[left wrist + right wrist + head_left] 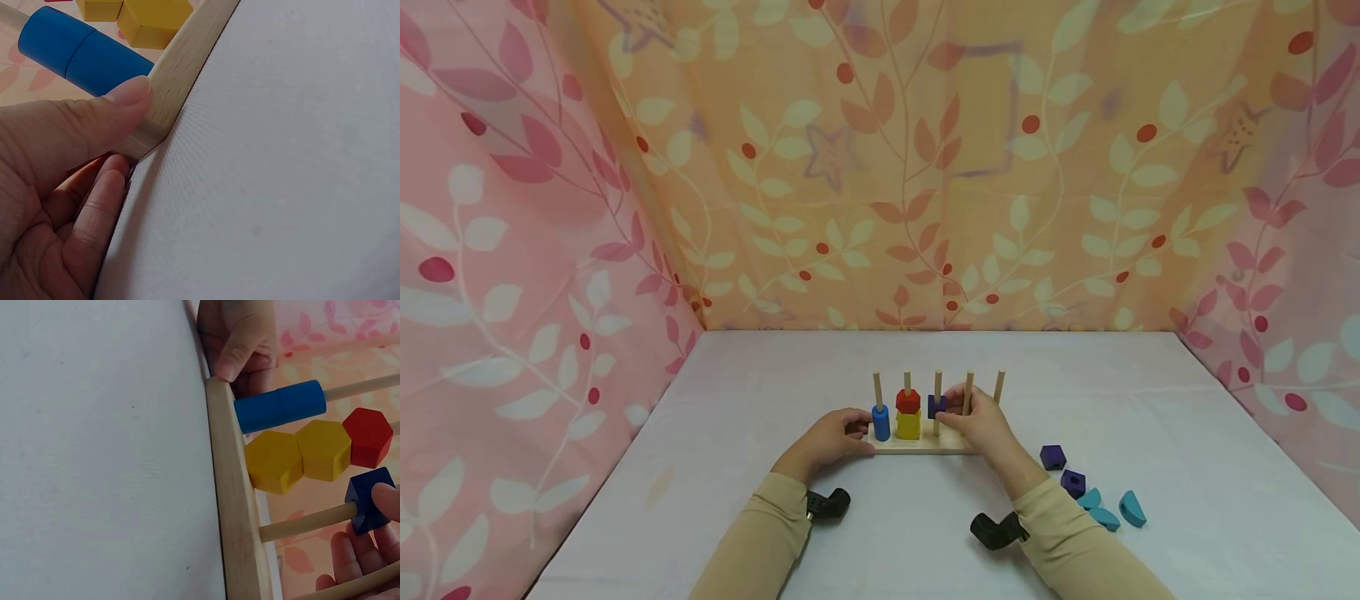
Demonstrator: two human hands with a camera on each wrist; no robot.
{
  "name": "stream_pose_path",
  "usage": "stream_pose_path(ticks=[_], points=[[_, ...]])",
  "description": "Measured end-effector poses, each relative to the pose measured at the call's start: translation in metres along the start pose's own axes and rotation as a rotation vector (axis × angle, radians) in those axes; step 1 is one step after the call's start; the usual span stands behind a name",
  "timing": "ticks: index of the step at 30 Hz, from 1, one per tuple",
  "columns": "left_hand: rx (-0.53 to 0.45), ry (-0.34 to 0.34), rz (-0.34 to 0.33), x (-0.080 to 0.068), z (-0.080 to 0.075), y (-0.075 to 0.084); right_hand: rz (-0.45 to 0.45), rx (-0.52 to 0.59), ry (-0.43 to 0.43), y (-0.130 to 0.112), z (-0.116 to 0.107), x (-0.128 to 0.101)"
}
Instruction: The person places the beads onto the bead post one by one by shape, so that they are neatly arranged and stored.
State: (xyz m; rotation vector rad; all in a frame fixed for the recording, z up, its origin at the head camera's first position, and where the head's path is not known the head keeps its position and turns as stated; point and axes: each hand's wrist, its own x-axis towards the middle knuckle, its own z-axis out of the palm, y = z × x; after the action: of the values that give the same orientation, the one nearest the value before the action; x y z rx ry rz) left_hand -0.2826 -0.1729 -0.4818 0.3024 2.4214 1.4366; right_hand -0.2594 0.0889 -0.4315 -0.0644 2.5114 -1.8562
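A wooden peg board [925, 447] with upright pegs stands on the table. My left hand [826, 440] grips its left end, the thumb [128, 94] pressing on the corner of the base. Blue cylinders [881, 423] sit on the leftmost peg. Beside them, yellow hexagonal blocks [275, 461] carry a red hexagonal block [907, 402] on the second peg. With my right hand [987, 427] I pinch a dark purple block [369, 499], which is threaded on the third peg partway up, above the base. The two pegs farther right carry no visible block.
Two purple blocks [1053, 457] lie to the right of the board, near my right forearm. Several teal half-round blocks [1132, 508] lie close by, partly beside the sleeve. Black wrist cameras [996, 531] hang under both wrists. Patterned curtains [925, 167] enclose the table.
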Motion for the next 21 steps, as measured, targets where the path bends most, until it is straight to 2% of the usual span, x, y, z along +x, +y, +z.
stream_pose_path(ticks=[7,16,21], points=[[0.002,0.004,-0.017,0.000,0.000,0.001,-0.024,0.035,-0.026,0.009,0.002,0.001],[0.007,-0.001,-0.012,0.000,0.000,0.000,-0.004,-0.069,-0.027,0.024,0.004,0.002],[-0.006,0.009,-0.015,0.000,0.000,0.000,0.012,-0.065,-0.017,0.027,0.006,0.001]])
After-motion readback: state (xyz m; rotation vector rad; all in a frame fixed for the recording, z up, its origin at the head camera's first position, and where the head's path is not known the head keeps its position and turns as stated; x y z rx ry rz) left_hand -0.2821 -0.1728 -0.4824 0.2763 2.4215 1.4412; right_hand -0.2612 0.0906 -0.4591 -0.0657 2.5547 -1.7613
